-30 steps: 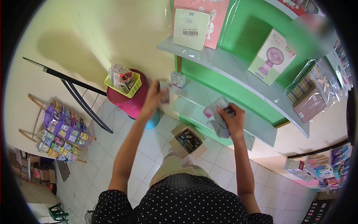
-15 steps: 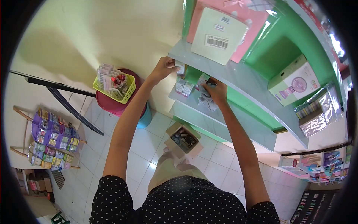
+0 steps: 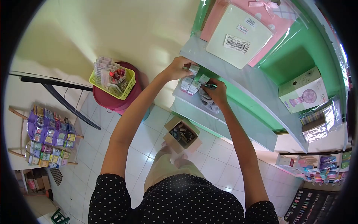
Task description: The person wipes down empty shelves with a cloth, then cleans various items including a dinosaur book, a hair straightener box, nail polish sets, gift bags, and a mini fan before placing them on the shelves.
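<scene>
My left hand (image 3: 178,69) reaches to the lower shelf's left end, thumb and fingers closed on a small white box (image 3: 194,69). Just below it, two more small boxes, one (image 3: 185,84) beside the other (image 3: 194,88), stand on the lower shelf (image 3: 227,115). My right hand (image 3: 217,92) is closed on a crumpled grey cloth (image 3: 209,102) that drapes down over that shelf. Close to the right fingertips is another small box (image 3: 204,79), in front of the green back panel. The right fingertips are partly hidden by the cloth.
Above, the upper shelf (image 3: 257,87) carries a pale barcoded package (image 3: 238,37) and a fan box (image 3: 304,91). An open carton (image 3: 182,135) sits on the floor by my feet. At left, a yellow basket (image 3: 128,84) rests on a red-lidded bin (image 3: 102,98).
The small box in my left hand has come forward from under the upper shelf, more into view. My right hand and the cloth have shifted slightly down; the camera view has moved a little.
</scene>
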The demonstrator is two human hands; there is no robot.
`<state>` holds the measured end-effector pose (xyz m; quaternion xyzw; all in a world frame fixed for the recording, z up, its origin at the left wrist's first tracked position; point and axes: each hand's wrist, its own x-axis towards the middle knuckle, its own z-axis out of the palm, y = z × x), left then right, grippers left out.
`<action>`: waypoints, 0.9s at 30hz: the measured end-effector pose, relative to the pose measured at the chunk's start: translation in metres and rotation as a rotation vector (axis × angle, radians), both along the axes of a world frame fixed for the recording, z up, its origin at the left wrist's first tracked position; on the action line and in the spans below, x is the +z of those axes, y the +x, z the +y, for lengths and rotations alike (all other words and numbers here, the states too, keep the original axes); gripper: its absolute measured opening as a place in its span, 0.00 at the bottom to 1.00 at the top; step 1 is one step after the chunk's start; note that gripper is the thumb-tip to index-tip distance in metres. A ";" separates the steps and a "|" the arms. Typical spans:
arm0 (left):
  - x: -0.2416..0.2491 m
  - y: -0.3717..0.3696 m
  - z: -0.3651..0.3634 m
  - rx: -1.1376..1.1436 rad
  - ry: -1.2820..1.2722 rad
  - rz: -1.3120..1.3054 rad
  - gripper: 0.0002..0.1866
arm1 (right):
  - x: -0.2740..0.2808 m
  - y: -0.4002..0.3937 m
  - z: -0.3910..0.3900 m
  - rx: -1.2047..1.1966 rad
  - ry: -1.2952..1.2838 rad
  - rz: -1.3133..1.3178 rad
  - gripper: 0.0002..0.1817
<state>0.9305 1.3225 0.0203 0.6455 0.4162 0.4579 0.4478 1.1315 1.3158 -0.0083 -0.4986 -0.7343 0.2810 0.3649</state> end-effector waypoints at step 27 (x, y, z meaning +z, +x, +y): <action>0.016 -0.010 0.007 -0.160 -0.137 0.248 0.20 | 0.002 -0.002 0.009 0.175 -0.074 -0.215 0.18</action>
